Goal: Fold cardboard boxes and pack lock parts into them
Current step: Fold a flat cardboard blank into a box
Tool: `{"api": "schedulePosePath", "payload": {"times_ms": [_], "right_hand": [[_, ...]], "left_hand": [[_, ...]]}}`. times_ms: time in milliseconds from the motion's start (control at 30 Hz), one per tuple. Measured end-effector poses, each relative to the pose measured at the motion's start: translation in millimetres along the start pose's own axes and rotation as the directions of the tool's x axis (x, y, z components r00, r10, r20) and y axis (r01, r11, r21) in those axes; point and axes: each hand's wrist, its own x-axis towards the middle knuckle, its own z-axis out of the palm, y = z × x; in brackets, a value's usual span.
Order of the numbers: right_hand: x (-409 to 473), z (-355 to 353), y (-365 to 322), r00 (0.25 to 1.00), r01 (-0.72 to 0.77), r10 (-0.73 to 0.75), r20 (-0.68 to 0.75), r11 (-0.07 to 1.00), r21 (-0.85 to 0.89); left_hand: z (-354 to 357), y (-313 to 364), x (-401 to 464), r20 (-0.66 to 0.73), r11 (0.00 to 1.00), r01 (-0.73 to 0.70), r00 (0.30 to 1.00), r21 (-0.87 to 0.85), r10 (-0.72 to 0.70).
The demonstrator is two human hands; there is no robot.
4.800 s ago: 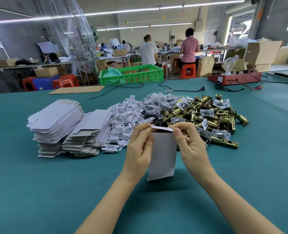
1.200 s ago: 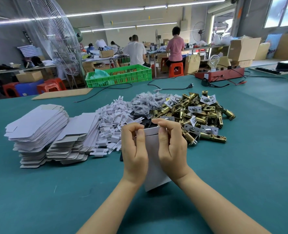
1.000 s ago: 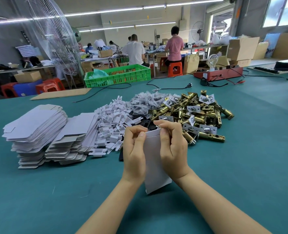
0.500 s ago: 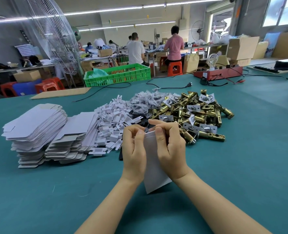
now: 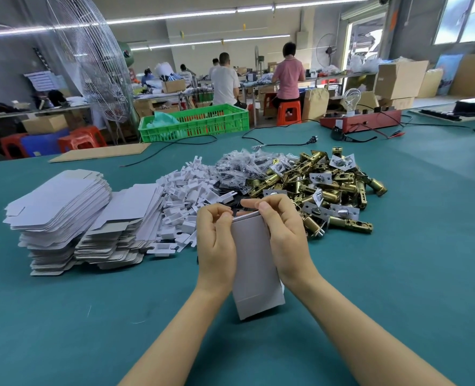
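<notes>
Teal table (image 5: 398, 274) in busy workshop w/ both hands (image 5: 216, 240) (image 5: 283, 232) gripping upright white box (image 5: 254, 263).

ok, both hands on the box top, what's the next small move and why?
Probably press the top flap down and tuck it in. Both the left hand and right hand pinch the upper edge of the upright white box, which looks formed but not yet closed at the top.
</notes>
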Motion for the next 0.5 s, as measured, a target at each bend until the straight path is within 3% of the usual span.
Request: {"api": "schedulePosePath", "payload": {"times_ms": [300,500], "right_hand": [[2.1,-1.5,-2.3,0.998,-0.016,0.014,-0.066,0.999,-0.039],[1.1,-0.8,-3.9,0.996,0.015,-0.017,-0.09,1.0,-0.016]], "left_hand": [[0.0,1.9,-0.7,-0.004,0.971,-0.154,0.987,0.182,0.158],[1.9,2.0,-1.7,-0.019,0.959,-0.187,0.98,0.211,0.196]]}}
